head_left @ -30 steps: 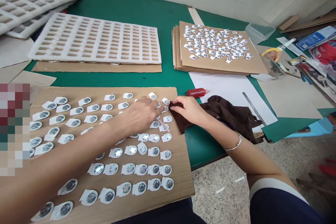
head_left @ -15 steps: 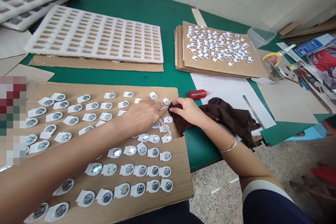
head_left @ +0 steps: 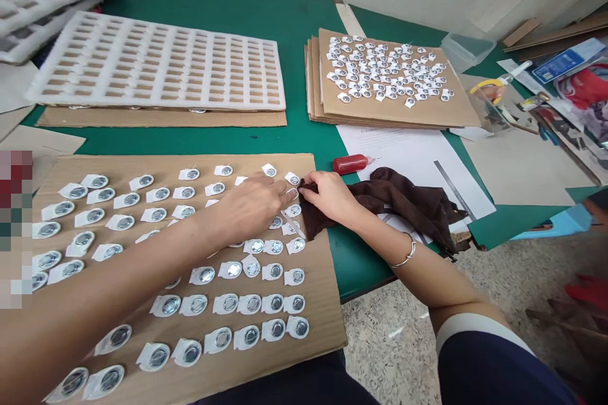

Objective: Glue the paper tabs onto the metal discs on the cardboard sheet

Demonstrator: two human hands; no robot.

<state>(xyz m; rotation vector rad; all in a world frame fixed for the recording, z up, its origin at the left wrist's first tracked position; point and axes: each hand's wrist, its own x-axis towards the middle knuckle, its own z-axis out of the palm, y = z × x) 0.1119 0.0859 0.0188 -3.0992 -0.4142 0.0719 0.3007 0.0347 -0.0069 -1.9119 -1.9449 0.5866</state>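
Note:
My left hand [head_left: 259, 202] reaches over the cardboard sheet [head_left: 327, 304], its fingers closed at a small round silver part [head_left: 291, 193] near the right edge. A slim silver strip like tweezers [head_left: 295, 225] sticks out below these fingers; whether the hand holds it is hidden. My right hand [head_left: 330, 196] pinches a corner of a dark brown cloth [head_left: 408, 193] right beside the left fingertips. The cloth trails right over the table edge. Several rows of round silver parts with white tabs [head_left: 230, 270] lie on the cardboard around my hands.
A red squeeze bottle [head_left: 350, 164] lies beyond my right hand, by a paper sheet [head_left: 380, 145] and a steel ruler [head_left: 453, 188]. Stacked cardboard [head_left: 380, 111] bearing more parts stands behind. White foam trays [head_left: 161, 69] lie at the back left, a yellow-handled tool [head_left: 489, 85] at right.
The whole view has shifted slightly, so the table things sit a little further left and higher. Both hands stay together at the same spot on the cardboard, with the cloth still pinched.

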